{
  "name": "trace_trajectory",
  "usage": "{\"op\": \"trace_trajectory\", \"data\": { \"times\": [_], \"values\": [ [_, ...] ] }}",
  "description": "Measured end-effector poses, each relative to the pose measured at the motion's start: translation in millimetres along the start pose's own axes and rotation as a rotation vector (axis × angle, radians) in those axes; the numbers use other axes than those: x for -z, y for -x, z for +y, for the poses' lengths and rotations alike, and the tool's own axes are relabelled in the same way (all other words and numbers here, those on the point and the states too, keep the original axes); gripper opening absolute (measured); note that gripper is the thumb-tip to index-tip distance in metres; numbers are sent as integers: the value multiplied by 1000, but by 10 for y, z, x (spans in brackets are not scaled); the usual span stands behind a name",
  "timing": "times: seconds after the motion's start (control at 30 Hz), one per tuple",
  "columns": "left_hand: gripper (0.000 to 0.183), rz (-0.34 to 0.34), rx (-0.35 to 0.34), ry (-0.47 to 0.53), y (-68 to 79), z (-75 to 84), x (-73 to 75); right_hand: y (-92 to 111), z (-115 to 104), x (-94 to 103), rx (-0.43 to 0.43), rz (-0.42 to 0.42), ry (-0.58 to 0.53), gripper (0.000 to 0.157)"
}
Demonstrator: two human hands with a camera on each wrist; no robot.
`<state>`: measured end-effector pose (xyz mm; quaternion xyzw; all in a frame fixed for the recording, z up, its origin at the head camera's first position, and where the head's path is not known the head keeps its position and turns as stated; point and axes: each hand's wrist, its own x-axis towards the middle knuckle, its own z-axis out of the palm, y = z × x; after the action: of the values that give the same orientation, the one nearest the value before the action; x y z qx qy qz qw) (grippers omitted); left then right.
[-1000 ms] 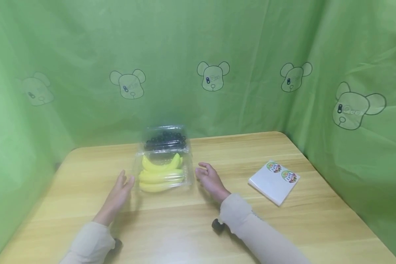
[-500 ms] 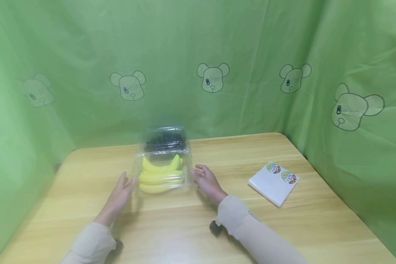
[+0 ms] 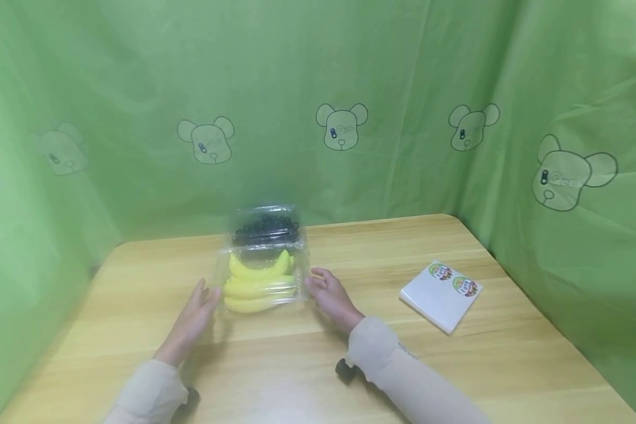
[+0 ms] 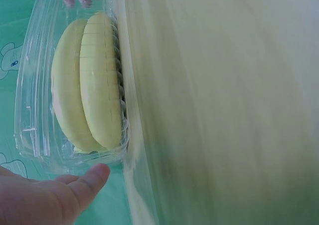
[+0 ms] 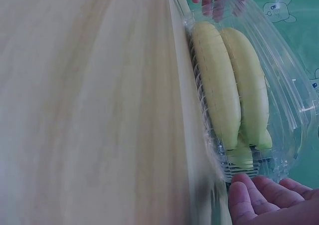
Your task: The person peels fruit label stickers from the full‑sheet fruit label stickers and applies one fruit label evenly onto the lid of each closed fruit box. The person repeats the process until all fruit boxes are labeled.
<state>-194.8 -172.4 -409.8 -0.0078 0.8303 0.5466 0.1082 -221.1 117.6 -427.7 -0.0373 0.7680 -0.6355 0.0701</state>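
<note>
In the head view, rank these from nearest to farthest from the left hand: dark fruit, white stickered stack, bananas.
1. Bananas: just right of the left hand.
2. Dark fruit: behind the bananas.
3. White stickered stack: right of the right hand.

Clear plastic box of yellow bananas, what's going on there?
A person's left hand and right hand flank the clear plastic box of yellow bananas on the pale wooden table. Neither hand grips it; whether they touch it is hard to tell. Behind it is a second clear plastic box, of dark round fruit; off to the right lies a white square pad with two round stickers.
</note>
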Motion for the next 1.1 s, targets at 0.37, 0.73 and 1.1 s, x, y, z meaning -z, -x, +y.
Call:
{"op": "trace_trajectory", "data": {
  "times": [0.37, 0.73, 1.1],
  "values": [
    [93, -21, 28, 47, 46, 57, -7, -21, -42, -32, -2, -10, -22, 58],
    [98, -7, 81, 55, 15, 50, 37, -60, -86, -82, -19, 5, -21, 60],
    [92, 17, 60, 124, 4, 18, 10, -86, -90, -85, -12, 0, -34, 61]
  ]
}}
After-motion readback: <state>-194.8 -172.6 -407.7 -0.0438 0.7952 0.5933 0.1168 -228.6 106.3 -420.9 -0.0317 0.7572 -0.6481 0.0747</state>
